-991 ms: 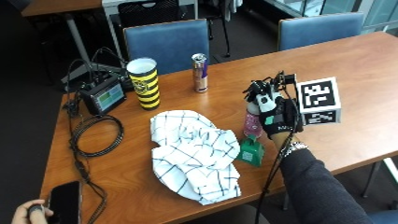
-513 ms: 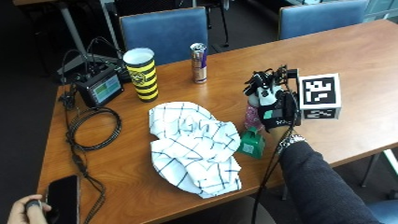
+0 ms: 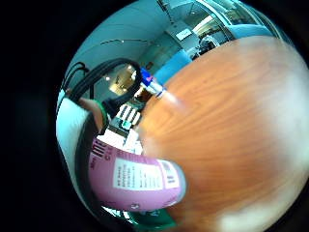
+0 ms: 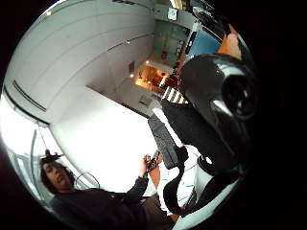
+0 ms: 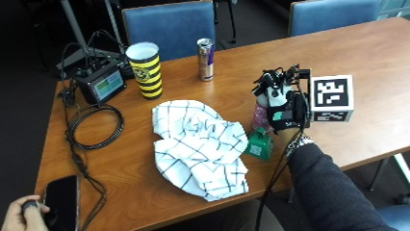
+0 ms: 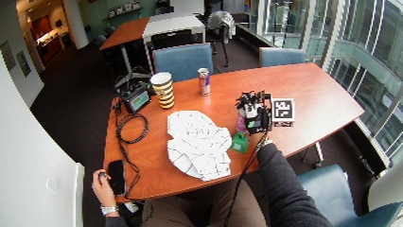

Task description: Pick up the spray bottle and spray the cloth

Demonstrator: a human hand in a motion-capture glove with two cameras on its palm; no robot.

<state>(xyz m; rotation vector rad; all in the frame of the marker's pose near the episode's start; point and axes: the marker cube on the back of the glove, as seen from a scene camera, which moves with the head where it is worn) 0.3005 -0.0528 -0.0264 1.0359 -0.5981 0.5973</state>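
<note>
In the outside view my gloved right hand (image 5: 285, 108) grips the upper part of the spray bottle (image 5: 259, 118), fingers curled round its neck below the white spray head. The bottle has a pink label and a green lower part, which hangs at or just above the tabletop; I cannot tell whether it touches. The white checked cloth (image 5: 198, 144) lies crumpled on the table just left of the bottle. In the little finger side palm view the pink-labelled bottle (image 3: 137, 181) sits close against the palm, above the wooden table (image 3: 231, 121).
Behind the cloth stand a slim drink can (image 5: 205, 58) and a yellow-and-black cup (image 5: 146, 70). A small monitor (image 5: 101, 85) and coiled cable (image 5: 93, 127) lie at the left. A bare left hand holds a phone (image 5: 57, 202) at the table's (image 5: 365, 53) near left corner.
The outside picture as a whole has shifted, so the camera moved. The hand still holds the bottle beside the cloth, with no clear move of its own.
</note>
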